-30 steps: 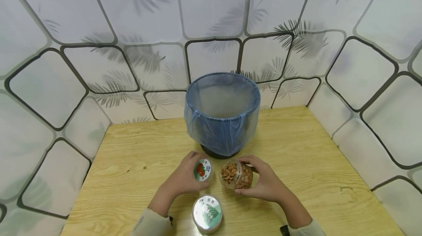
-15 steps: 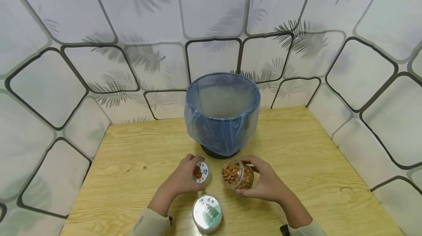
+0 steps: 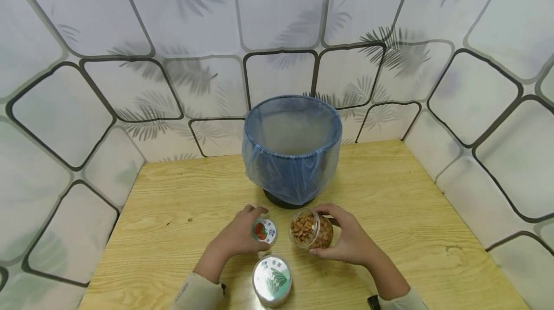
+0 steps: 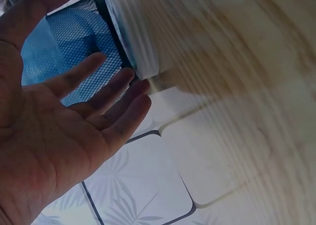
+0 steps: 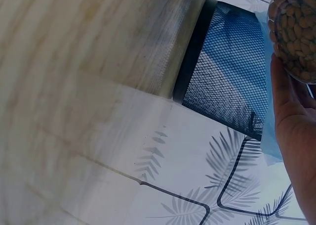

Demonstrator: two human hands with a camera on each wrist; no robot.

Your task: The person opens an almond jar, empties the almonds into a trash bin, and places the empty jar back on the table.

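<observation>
We hold a small round lid (image 3: 264, 230) with a red fruit picture in our left hand (image 3: 239, 239), the fingers (image 3: 251, 210) curled round its far edge and the thumb at its near edge, just above the desk (image 3: 173, 214). In the left wrist view the fingers (image 4: 106, 94) look fairly straight and the lid shows only as a pale blur at their tips, so the grip itself reads from the head view alone.

Our right hand (image 3: 346, 240) grips a clear jar of nuts (image 3: 310, 229), tilted so that its open mouth faces left toward the lid; the fingers wrap over its far side and the thumb lies under its near side. The right wrist view shows the jar's base packed with brown nuts (image 5: 295, 32) against the palm (image 5: 296, 136).

Lid and jar sit near the middle of the desk, just beside each other but apart. A second jar with a green-leaf lid (image 3: 272, 279) stands upright nearer to us, between our wrists. Farther off stands a blue mesh bin lined with a clear bag (image 3: 290, 151).
</observation>
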